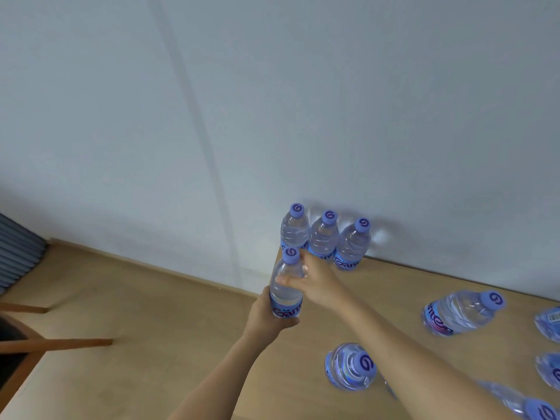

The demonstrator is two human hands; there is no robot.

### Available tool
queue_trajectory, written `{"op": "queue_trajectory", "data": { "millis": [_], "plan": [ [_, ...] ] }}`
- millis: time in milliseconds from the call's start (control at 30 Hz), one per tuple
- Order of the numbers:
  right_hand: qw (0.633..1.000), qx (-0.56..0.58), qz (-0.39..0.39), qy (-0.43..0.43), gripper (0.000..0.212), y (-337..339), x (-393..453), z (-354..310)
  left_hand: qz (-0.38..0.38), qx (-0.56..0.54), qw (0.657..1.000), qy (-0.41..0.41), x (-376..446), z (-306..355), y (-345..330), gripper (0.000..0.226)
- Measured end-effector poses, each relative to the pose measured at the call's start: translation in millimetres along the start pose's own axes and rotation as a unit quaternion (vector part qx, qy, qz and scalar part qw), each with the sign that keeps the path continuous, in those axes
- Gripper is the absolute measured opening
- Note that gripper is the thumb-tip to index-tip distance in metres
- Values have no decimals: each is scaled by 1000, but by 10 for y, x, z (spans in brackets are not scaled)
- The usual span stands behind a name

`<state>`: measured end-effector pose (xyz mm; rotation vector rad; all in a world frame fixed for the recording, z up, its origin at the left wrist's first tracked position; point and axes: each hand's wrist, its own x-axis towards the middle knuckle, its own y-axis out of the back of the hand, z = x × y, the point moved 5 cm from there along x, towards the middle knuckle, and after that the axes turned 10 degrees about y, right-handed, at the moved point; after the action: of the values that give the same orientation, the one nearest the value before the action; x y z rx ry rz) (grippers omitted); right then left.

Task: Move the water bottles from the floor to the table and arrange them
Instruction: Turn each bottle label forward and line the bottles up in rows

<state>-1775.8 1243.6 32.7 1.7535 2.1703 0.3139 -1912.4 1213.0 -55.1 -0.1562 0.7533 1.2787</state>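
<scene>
Clear, glossy ribbed plastic forms the held bottle (286, 286) and the three bottles against the wall (324, 237), each with a matt purple plastic cap and a shiny blue film label. The table (394, 298) is smooth, light wood-grain laminate; the wall (333, 101) is matt, painted.

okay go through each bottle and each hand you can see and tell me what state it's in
held bottle: upright, capped, gripped by both hands
left hand: grips its label
right hand: grips its shoulder
three bottles by the wall: upright, capped, in a row
loose bottles: capped, scattered over the table
</scene>
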Motion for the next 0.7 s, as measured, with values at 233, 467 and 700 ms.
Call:
{"op": "queue_trajectory", "data": {
  "millis": [233, 467, 700],
  "plan": [
    [1000, -8, 6, -5, 39, -97, -8, 204, 18, -6, 1000, 11, 141, -163, -43, 64],
    [999, -25, 18, 17, 40, -79, 91, 199, 57, 3, 998, -26, 396, -100, -24, 59],
    [998, -38, 42, 24, 43, -43, 255, 215, 38, -3, 999, -23, 601, 30, -5, 59]
  ]
}}
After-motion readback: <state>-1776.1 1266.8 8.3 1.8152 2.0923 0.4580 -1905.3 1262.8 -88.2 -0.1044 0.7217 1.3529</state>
